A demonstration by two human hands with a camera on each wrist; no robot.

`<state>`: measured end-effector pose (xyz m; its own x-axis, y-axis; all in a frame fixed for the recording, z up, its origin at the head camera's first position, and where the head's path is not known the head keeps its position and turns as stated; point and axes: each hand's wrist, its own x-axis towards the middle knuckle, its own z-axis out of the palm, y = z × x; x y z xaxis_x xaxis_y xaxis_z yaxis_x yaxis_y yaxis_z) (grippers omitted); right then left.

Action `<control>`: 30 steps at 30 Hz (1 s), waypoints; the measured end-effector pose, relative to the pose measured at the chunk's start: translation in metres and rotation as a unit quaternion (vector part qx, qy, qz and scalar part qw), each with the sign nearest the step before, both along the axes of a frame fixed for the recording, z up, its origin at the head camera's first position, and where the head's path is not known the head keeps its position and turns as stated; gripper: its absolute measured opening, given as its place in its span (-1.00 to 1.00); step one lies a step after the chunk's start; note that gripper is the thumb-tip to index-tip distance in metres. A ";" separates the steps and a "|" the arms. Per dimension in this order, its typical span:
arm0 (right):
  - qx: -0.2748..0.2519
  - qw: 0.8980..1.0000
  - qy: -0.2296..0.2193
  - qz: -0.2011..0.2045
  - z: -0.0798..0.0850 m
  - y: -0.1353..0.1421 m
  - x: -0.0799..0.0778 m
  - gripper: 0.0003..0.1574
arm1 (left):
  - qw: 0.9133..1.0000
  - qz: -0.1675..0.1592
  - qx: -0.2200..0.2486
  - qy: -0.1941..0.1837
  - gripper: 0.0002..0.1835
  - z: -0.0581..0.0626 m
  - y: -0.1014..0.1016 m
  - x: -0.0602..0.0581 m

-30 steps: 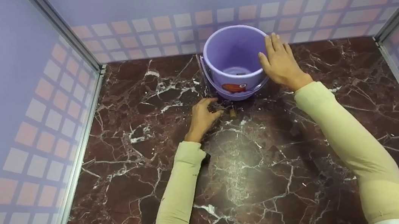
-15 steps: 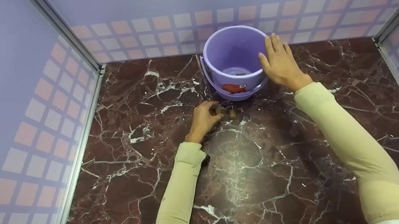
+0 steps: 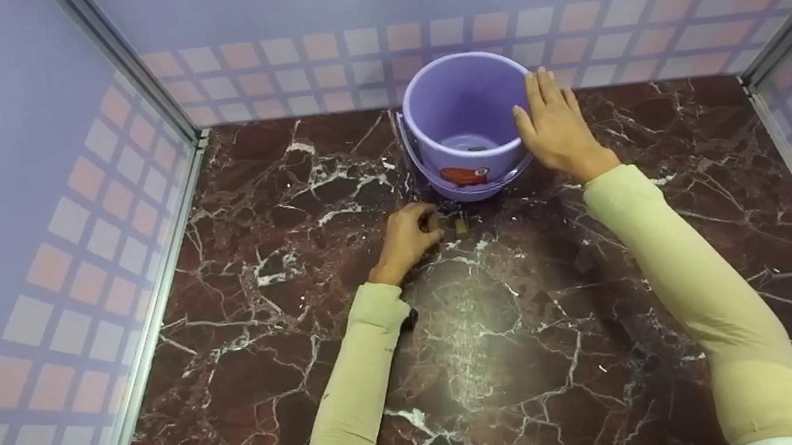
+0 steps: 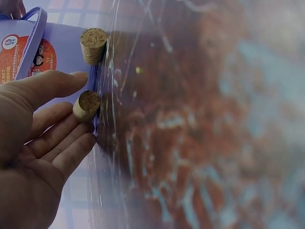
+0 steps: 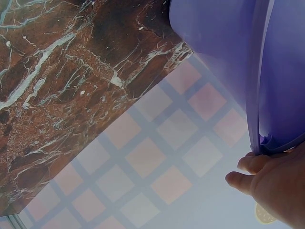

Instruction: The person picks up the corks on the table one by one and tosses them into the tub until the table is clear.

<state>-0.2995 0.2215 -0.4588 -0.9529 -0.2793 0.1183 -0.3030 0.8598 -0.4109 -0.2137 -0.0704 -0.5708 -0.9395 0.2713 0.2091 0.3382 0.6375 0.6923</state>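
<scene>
A purple bucket (image 3: 461, 135) stands upright at the back of the marble-patterned tabletop, its handle hanging down in front. My right hand (image 3: 558, 127) rests on the bucket's right rim with fingers extended. In front of the bucket two corks stand on the surface. My left hand (image 3: 407, 240) is around the nearer cork (image 4: 86, 106), which sits between thumb and fingers. In the left wrist view the thumb is apart from that cork, while the fingers lie close beside it; contact is unclear. The other cork (image 3: 462, 228) is just to the right.
Patterned panels close in the back wall (image 3: 317, 73), the left side and the right side. Metal framing (image 3: 150, 313) runs along the left edge of the tabletop (image 3: 265, 390). A small dark piece (image 3: 477, 148) lies on the bucket's floor.
My left hand has shifted slightly and its thumb and fingers have drawn closer around the left cork, which now shows between them. The right hand and bucket stay put.
</scene>
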 end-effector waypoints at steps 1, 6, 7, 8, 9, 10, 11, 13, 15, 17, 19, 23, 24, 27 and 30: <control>0.000 1.000 0.000 0.000 0.000 0.000 0.000 -0.03 | 1.000 -0.002 -0.002 0.000 -0.57 0.000 0.000 0.000; -0.002 1.000 -0.001 0.002 0.001 0.000 0.001 -0.03 | 1.000 -0.011 -0.009 -0.002 -0.59 -0.001 0.001 0.000; -0.001 1.000 -0.002 0.002 0.001 0.000 0.001 -0.03 | 1.000 -0.012 -0.011 0.000 -0.60 -0.001 0.001 0.000; -0.002 1.000 -0.001 0.003 0.001 0.000 0.001 -0.03 | 1.000 -0.013 -0.013 0.001 -0.61 -0.001 0.001 0.000; -0.002 1.000 -0.001 0.003 0.001 0.000 0.001 -0.03 | 1.000 -0.014 -0.014 0.003 -0.62 -0.001 0.001 0.000; -0.002 1.000 -0.002 0.003 0.001 0.000 0.001 -0.03 | 1.000 -0.015 -0.016 0.006 -0.63 -0.002 0.001 0.000; -0.002 1.000 -0.002 0.003 0.000 0.000 0.001 -0.03 | 1.000 -0.016 -0.019 0.009 -0.63 -0.002 0.001 0.000; -0.003 1.000 -0.002 0.003 0.000 0.000 0.001 -0.03 | 1.000 -0.016 -0.022 0.013 -0.65 -0.002 0.001 0.000; -0.002 1.000 -0.002 0.003 -0.001 0.000 0.001 -0.03 | 0.999 -0.017 -0.024 0.014 -0.66 -0.002 0.001 0.000; -0.002 1.000 -0.001 0.002 -0.001 0.000 0.001 -0.03 | 1.000 -0.016 -0.023 0.013 -0.66 -0.002 0.001 0.001; -0.003 1.000 0.001 0.001 -0.001 0.000 0.002 -0.03 | 1.000 -0.016 -0.018 0.008 -0.68 -0.001 0.001 0.001; -0.006 1.000 0.002 -0.001 0.001 -0.001 0.002 -0.05 | 1.000 -0.013 -0.011 0.003 -0.70 0.000 0.001 0.001; -0.006 1.000 0.003 -0.001 0.001 -0.001 0.002 -0.05 | 1.000 -0.012 -0.010 0.002 -0.70 0.000 0.001 0.001; -0.005 1.000 0.005 -0.001 0.002 -0.001 0.002 -0.05 | 1.000 -0.012 -0.008 0.004 -0.70 -0.001 0.000 0.001; -0.002 1.000 0.006 -0.002 0.001 -0.001 0.001 -0.05 | 1.000 -0.011 -0.002 0.006 -0.69 0.000 0.000 0.000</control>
<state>-0.2983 0.2203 -0.4576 -0.9522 -0.2756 0.1315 -0.3054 0.8589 -0.4112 -0.2133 -0.0708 -0.5710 -0.9306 0.2929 0.2195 0.3607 0.6325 0.6854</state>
